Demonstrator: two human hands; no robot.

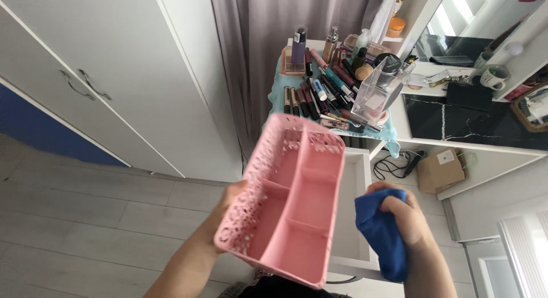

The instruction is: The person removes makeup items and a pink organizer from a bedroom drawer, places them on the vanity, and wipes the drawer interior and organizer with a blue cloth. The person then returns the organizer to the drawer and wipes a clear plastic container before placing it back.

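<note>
- Pink plastic organizer (288, 204), perforated walls, several empty compartments, held up tilted over the floor (85, 218), in front of the desk (456, 138).
- Left hand (231, 209) closed on organizer's left wall, fingers mostly hidden behind it.
- Right hand (408, 218) fisted around a blue cloth (379, 232), just beside organizer's right edge.
- Desk behind: cosmetics (322, 90) on a teal mat, clear acrylic holder (379, 92).
- Open drawer (351, 212) under organizer.
</note>
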